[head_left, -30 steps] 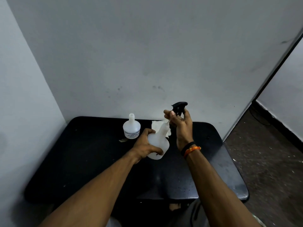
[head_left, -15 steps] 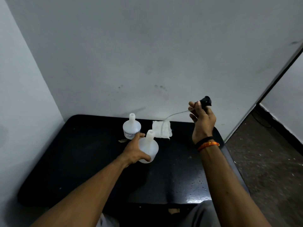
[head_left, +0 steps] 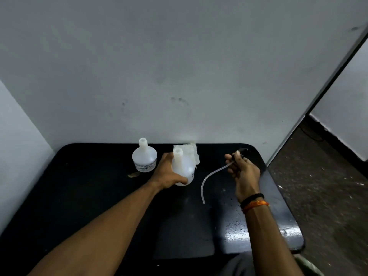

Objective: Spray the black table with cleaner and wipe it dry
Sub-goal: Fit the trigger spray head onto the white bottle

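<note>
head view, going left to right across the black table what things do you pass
Labelled white bottle → left hand gripping the open spray bottle → clear dip tube → right hand holding the black spray head. The white cloth sits behind the spray bottle, overlapping it.

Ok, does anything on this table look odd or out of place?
Yes: the sprayer top is off the bottle; the right hand holds it, tube dangling. Droplets speckle the table.
</note>
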Motion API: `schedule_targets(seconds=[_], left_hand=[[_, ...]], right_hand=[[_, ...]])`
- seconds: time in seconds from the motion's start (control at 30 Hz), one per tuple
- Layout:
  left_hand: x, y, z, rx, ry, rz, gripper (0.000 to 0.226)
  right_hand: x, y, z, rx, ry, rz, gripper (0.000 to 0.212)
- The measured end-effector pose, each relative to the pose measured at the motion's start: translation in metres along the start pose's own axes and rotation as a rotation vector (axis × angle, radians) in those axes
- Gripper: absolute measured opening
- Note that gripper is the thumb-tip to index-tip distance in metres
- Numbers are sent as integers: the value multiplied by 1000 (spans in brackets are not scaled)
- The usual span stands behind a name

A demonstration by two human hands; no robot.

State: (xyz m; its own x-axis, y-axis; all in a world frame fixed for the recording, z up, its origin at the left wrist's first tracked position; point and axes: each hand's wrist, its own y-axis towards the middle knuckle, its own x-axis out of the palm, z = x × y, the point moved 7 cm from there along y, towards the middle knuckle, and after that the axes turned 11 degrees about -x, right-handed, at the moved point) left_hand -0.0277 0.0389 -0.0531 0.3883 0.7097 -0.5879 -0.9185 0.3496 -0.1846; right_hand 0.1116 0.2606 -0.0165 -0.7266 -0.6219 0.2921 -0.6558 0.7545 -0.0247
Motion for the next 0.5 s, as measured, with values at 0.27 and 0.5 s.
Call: schedule_targets(seconds=[0.27, 0.5], left_hand=[[42, 54, 42, 68, 57, 60, 97], [80, 84, 69, 59, 212, 98, 98]], right_hand=[[-8, 23, 14, 2, -162, -17, 16], [-20, 38, 9, -84, -384, 11, 25]])
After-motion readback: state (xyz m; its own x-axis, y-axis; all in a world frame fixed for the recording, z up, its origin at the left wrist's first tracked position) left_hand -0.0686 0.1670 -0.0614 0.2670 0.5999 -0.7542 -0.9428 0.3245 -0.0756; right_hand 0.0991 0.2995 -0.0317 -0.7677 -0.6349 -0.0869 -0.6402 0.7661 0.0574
